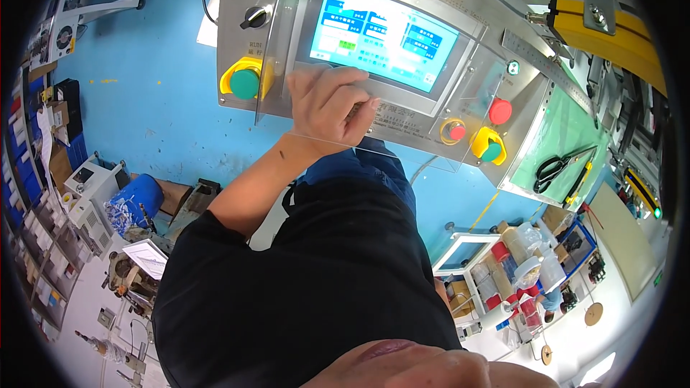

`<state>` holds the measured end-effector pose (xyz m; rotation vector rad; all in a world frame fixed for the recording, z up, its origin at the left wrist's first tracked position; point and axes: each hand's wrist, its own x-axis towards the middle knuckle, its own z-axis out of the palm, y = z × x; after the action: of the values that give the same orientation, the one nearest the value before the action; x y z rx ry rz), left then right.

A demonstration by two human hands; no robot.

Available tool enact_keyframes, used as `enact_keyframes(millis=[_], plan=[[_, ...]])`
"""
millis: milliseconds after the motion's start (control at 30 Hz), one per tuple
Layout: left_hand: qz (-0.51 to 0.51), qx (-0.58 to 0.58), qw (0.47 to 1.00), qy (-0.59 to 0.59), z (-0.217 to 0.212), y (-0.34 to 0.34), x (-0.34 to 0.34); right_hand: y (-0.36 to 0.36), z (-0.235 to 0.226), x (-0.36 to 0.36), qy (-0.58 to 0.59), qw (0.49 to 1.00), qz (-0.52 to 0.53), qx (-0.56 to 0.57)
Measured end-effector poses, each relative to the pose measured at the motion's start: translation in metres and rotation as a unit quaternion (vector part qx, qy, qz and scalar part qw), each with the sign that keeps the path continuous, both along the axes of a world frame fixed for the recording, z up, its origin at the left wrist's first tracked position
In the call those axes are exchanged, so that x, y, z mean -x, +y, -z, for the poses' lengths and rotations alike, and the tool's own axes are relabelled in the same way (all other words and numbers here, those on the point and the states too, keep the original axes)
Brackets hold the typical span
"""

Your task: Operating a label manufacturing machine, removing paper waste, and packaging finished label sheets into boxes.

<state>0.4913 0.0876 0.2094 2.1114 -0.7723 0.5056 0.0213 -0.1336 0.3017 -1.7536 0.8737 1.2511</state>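
Head view: left hand (327, 108) over the lower left edge of the lit screen (392, 36), set in a metal control panel (237, 25). Half-curled fingers (343, 77) with nothing visible in them; cannot tell about any grip on, or contact with, the clear cover (460, 111). No sign of a right hand. For the screen, expect a rigid, smooth, fragile face: touch lightly, never squeeze. For the cover, expect light, stiff, slightly slippery plastic; take hold at the lower edge.

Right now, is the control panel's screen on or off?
On: the screen is lit bright white and blue, with rows of boxes displayed.
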Motion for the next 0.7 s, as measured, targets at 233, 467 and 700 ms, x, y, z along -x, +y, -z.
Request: enact_keyframes(millis=[233, 467, 700], plan=[[0.003, 0.006, 1.000, 0.000, 0.001, -0.001, 0.000, -0.001, 0.001, -0.002, -0.025, 1.000, 0.008, -0.005], [0.001, -0.005, 1.000, 0.024, -0.011, -0.005, -0.002, 0.003, -0.005, -0.013, -0.045, 0.999, 0.001, 0.002], [-0.015, -0.058, 0.997, 0.055, -0.026, -0.020, -0.007, 0.009, -0.003, -0.009, -0.047, 0.996, 0.069, 0.013]])
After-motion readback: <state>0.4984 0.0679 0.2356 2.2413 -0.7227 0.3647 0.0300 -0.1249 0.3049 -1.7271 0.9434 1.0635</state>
